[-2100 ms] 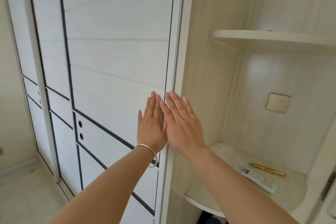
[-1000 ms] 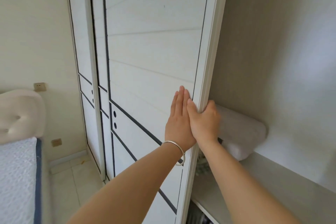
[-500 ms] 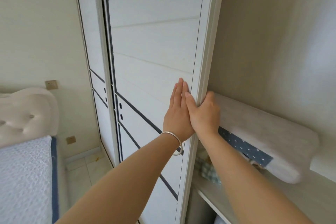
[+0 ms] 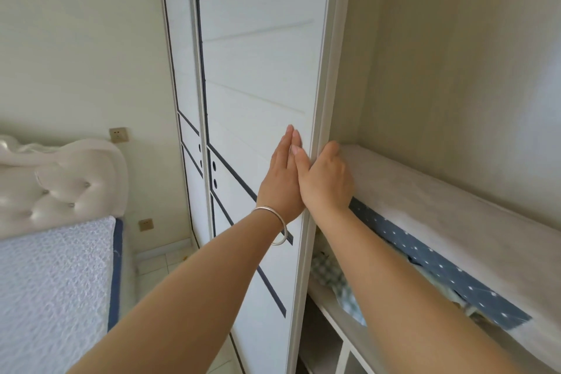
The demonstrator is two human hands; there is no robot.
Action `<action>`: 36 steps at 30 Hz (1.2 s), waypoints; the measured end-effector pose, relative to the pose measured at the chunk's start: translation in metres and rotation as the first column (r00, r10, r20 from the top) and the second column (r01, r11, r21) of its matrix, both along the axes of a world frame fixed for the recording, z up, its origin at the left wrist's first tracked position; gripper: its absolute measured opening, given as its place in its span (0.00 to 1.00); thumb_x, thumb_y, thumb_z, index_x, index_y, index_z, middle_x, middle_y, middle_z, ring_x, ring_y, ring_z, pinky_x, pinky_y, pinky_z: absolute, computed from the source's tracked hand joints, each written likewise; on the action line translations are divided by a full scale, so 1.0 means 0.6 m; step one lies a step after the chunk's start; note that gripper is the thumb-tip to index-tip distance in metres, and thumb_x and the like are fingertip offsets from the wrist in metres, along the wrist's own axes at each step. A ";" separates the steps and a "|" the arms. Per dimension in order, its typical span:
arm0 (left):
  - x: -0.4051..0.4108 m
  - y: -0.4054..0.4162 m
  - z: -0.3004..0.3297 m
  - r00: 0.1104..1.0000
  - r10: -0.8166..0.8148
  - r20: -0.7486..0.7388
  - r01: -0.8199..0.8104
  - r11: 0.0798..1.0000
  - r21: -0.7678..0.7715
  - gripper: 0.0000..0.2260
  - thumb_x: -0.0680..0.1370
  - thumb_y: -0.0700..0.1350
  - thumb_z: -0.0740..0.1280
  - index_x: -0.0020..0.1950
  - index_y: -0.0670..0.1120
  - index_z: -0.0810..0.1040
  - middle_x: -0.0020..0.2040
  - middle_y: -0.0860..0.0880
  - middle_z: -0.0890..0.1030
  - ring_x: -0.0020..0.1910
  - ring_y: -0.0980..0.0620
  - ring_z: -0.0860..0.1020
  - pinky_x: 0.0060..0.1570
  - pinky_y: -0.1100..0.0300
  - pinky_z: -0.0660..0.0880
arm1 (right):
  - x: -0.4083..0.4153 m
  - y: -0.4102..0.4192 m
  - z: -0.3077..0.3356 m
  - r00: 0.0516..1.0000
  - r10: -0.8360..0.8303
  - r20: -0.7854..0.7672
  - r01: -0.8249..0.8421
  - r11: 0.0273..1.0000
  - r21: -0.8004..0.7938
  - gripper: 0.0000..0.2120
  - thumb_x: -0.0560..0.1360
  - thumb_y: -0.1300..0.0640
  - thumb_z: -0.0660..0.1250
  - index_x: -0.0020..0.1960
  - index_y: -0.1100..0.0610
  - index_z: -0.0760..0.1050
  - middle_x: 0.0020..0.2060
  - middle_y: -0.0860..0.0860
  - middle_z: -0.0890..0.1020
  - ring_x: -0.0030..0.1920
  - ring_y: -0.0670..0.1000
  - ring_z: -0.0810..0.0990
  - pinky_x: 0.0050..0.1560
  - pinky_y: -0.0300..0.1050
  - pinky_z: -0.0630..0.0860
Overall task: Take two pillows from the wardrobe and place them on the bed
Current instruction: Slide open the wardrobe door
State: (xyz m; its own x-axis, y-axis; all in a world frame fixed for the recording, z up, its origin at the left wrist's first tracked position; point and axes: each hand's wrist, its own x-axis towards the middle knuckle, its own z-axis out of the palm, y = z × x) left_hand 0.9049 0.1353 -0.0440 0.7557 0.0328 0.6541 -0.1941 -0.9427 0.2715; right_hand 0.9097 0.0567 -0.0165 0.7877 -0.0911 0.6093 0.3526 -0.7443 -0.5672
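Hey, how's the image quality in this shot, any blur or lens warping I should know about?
Head view: soft daylight, no harsh glare; the sliding door edges lean and bow, a wide-angle effect; both hands, left hand and right hand, look sharp; the checked fabric and pillow on the shelf smear toward the right edge; a faint sheen shows on the headboard.

Pale grey pillow point(image 4: 440, 222), long and flat, lying on wardrobe point(image 4: 455, 70) shelf, atop dotted blue fabric. White wardrobe door point(image 4: 261, 70) with dark trim lines, slid left, interior exposed. Bed point(image 4: 45, 282) at lower left, white textured cover, blue edge, tufted cream headboard.
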 end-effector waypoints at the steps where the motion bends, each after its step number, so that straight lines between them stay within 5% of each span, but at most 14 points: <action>1: 0.005 0.007 0.001 1.000 0.010 -0.006 -0.010 1.000 0.015 0.30 0.81 0.44 0.51 0.76 0.39 0.37 0.78 0.45 0.38 0.78 0.52 0.39 0.75 0.64 0.43 | 0.006 0.005 0.002 1.000 0.014 -0.011 -0.014 1.000 -0.011 0.25 0.75 0.37 0.56 0.53 0.60 0.67 0.49 0.58 0.79 0.48 0.58 0.79 0.43 0.51 0.76; 20: 0.030 0.037 0.016 0.994 0.041 -0.106 -0.057 0.987 -0.147 0.33 0.80 0.43 0.58 0.77 0.42 0.38 0.79 0.50 0.41 0.78 0.54 0.52 0.69 0.53 0.67 | 0.070 0.055 0.012 0.989 0.125 -0.077 -0.130 0.990 -0.053 0.29 0.76 0.39 0.57 0.62 0.63 0.65 0.58 0.59 0.77 0.55 0.60 0.77 0.43 0.48 0.71; 24: 0.033 0.034 0.006 0.984 0.140 -0.109 -0.149 0.986 -0.072 0.33 0.80 0.46 0.57 0.77 0.40 0.40 0.79 0.47 0.44 0.78 0.53 0.47 0.74 0.57 0.58 | 0.067 0.053 0.007 0.984 0.154 -0.085 -0.158 0.986 -0.045 0.29 0.76 0.39 0.57 0.64 0.63 0.64 0.59 0.59 0.75 0.57 0.59 0.75 0.48 0.49 0.72; 29: 0.033 0.006 -0.020 0.954 0.262 0.143 -0.260 0.965 -0.029 0.32 0.81 0.47 0.57 0.76 0.39 0.41 0.79 0.43 0.46 0.78 0.50 0.44 0.77 0.52 0.46 | 0.055 0.019 -0.016 0.955 0.297 -0.019 -0.297 0.955 0.019 0.25 0.78 0.40 0.53 0.62 0.59 0.68 0.57 0.54 0.76 0.57 0.54 0.74 0.52 0.47 0.75; 34: 0.044 -0.047 -0.042 0.930 0.112 0.349 -0.161 0.980 0.116 0.28 0.79 0.46 0.57 0.77 0.46 0.49 0.77 0.47 0.49 0.77 0.53 0.39 0.75 0.49 0.41 | 0.068 -0.069 -0.064 0.944 0.312 0.107 -0.310 0.950 -0.038 0.21 0.78 0.46 0.51 0.57 0.58 0.73 0.53 0.53 0.78 0.54 0.52 0.74 0.47 0.42 0.70; 36: 0.056 -0.077 -0.054 0.930 0.024 0.368 -0.115 0.967 0.227 0.26 0.78 0.45 0.61 0.76 0.46 0.58 0.76 0.47 0.53 0.78 0.49 0.47 0.75 0.48 0.42 | 0.086 -0.111 -0.095 0.966 0.218 0.137 -0.208 0.975 -0.081 0.22 0.75 0.46 0.51 0.53 0.60 0.76 0.49 0.55 0.79 0.50 0.56 0.76 0.42 0.45 0.71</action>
